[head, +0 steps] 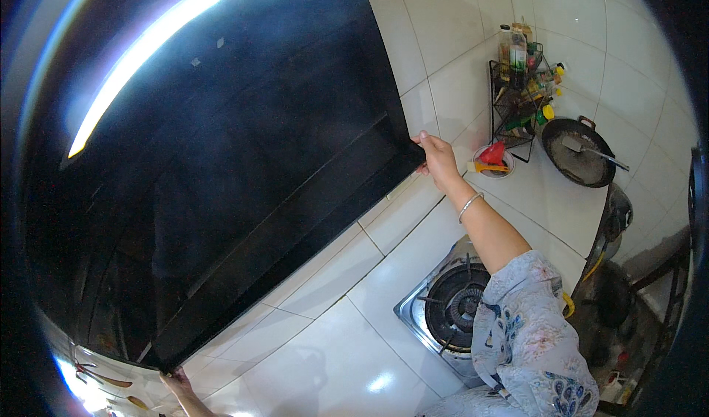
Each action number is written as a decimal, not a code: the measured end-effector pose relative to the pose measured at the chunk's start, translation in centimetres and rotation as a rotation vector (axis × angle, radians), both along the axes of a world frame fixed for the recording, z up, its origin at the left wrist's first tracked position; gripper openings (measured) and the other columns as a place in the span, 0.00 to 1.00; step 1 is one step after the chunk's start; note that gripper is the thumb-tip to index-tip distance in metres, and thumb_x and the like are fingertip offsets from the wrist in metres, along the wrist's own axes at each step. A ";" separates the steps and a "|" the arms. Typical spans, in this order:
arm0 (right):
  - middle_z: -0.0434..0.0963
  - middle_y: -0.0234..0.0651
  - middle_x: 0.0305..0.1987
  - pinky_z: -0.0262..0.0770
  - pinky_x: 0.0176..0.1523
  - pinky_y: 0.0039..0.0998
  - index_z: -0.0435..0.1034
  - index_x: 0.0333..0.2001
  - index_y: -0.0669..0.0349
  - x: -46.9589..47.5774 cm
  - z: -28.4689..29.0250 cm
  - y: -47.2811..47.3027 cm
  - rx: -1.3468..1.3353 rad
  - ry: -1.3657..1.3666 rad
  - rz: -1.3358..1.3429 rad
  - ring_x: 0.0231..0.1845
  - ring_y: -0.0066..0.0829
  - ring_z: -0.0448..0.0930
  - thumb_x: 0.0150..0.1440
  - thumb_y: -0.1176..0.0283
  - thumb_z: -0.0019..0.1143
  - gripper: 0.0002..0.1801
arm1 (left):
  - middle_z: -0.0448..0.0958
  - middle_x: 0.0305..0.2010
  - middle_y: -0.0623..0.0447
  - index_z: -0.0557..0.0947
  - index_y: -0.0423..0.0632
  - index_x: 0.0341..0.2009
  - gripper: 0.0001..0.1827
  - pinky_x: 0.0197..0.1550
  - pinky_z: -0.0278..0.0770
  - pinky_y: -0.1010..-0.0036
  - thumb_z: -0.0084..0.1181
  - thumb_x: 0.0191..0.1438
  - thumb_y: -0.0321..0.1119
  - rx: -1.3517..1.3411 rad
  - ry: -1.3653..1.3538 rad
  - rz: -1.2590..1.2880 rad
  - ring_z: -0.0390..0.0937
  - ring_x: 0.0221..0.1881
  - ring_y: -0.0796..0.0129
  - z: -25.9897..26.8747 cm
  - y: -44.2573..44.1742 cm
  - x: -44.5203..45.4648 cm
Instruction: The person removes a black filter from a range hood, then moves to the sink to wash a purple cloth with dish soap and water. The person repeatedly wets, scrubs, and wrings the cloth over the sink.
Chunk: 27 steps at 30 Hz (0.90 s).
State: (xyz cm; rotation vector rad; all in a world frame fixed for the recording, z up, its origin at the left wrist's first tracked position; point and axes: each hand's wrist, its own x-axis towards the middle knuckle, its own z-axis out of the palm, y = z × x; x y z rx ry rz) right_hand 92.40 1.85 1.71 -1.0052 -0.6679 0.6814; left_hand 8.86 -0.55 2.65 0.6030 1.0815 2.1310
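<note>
A large black glossy panel [260, 156], apparently the front of a range hood, fills the upper left of the view above the tiled counter. My right hand [437, 159] grips its right lower corner, the thumb on the upper side and the other fingers partly hidden beneath. At the opposite lower corner, near the bottom of the view, my left hand [178, 382] holds the panel's edge; most of its fingers are hidden. A bracelet [471, 206] circles my right wrist. Below my right forearm sits a gas stove burner [462, 306], partly covered by my patterned sleeve [526, 312].
A black wire rack [493, 107] with several bottles stands in the corner. Beside it are a bowl [510, 167] with an orange-handled brush [490, 167], and a wok [579, 165] with a spatula [601, 154]. Utensils [108, 378] hang at the lower left.
</note>
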 end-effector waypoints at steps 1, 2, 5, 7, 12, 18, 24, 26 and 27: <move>0.70 0.31 0.17 0.57 0.14 0.17 0.69 0.36 0.64 -0.3 0.1 0.0 0.008 0.015 0.008 0.10 0.18 0.66 0.58 0.56 0.40 0.20 | 0.74 0.35 0.50 0.72 0.42 0.38 0.16 0.33 0.75 0.75 0.45 0.52 0.42 0.024 0.004 -0.027 0.73 0.32 0.65 -0.7 0.2 -2.8; 0.70 0.31 0.16 0.57 0.14 0.17 0.70 0.36 0.64 -0.4 0.3 -0.1 0.014 0.025 0.010 0.10 0.18 0.65 0.58 0.56 0.40 0.21 | 0.74 0.35 0.50 0.73 0.42 0.38 0.16 0.34 0.75 0.75 0.45 0.52 0.42 0.045 0.002 -0.060 0.73 0.33 0.65 -1.2 0.5 -4.3; 0.70 0.31 0.16 0.57 0.13 0.17 0.70 0.35 0.64 -0.3 0.7 -0.5 -0.028 -0.010 -0.036 0.10 0.17 0.65 0.58 0.56 0.40 0.21 | 0.74 0.34 0.50 0.73 0.42 0.36 0.16 0.32 0.76 0.76 0.46 0.52 0.42 0.044 -0.011 -0.033 0.73 0.31 0.66 -1.1 0.8 -0.9; 0.69 0.31 0.16 0.57 0.13 0.17 0.70 0.34 0.64 0.0 0.5 -0.3 -0.045 -0.023 -0.052 0.10 0.17 0.65 0.58 0.56 0.39 0.21 | 0.74 0.34 0.50 0.73 0.42 0.36 0.15 0.32 0.76 0.76 0.46 0.52 0.41 0.066 0.016 -0.013 0.73 0.31 0.66 -1.2 0.7 -1.0; 0.69 0.31 0.15 0.57 0.14 0.17 0.70 0.36 0.65 -0.2 0.5 -0.1 -0.073 -0.042 -0.059 0.10 0.18 0.64 0.58 0.55 0.40 0.22 | 0.74 0.33 0.50 0.73 0.42 0.36 0.15 0.33 0.77 0.75 0.46 0.52 0.42 0.035 -0.012 -0.051 0.73 0.31 0.65 -1.9 0.9 -4.5; 0.68 0.31 0.17 0.59 0.15 0.18 0.70 0.37 0.65 0.0 0.7 -0.1 -0.102 -0.050 -0.070 0.10 0.18 0.64 0.57 0.54 0.40 0.23 | 0.73 0.37 0.48 0.72 0.42 0.40 0.18 0.35 0.76 0.73 0.47 0.52 0.43 0.027 -0.012 -0.028 0.73 0.34 0.64 -2.6 1.5 -4.5; 0.69 0.32 0.23 0.64 0.18 0.19 0.66 0.43 0.65 -1.1 1.1 -0.8 -0.066 0.006 0.014 0.14 0.20 0.67 0.56 0.52 0.42 0.25 | 0.72 0.42 0.46 0.70 0.41 0.45 0.21 0.43 0.73 0.71 0.47 0.52 0.43 0.062 -0.022 -0.050 0.71 0.41 0.60 -2.5 1.3 -5.3; 0.69 0.33 0.25 0.67 0.20 0.20 0.63 0.46 0.64 -2.5 1.0 -0.6 -0.054 0.011 0.034 0.16 0.21 0.68 0.56 0.53 0.43 0.25 | 0.71 0.43 0.46 0.69 0.40 0.46 0.22 0.44 0.72 0.70 0.47 0.52 0.43 -0.005 -0.024 -0.003 0.70 0.42 0.60 -2.7 1.2 -6.9; 0.69 0.32 0.26 0.67 0.19 0.21 0.62 0.46 0.64 -2.7 0.9 -0.4 -0.011 0.031 0.009 0.15 0.21 0.68 0.56 0.53 0.43 0.25 | 0.71 0.43 0.46 0.70 0.40 0.46 0.22 0.45 0.73 0.70 0.47 0.52 0.43 0.023 -0.030 -0.057 0.70 0.42 0.60 -2.7 1.5 -6.8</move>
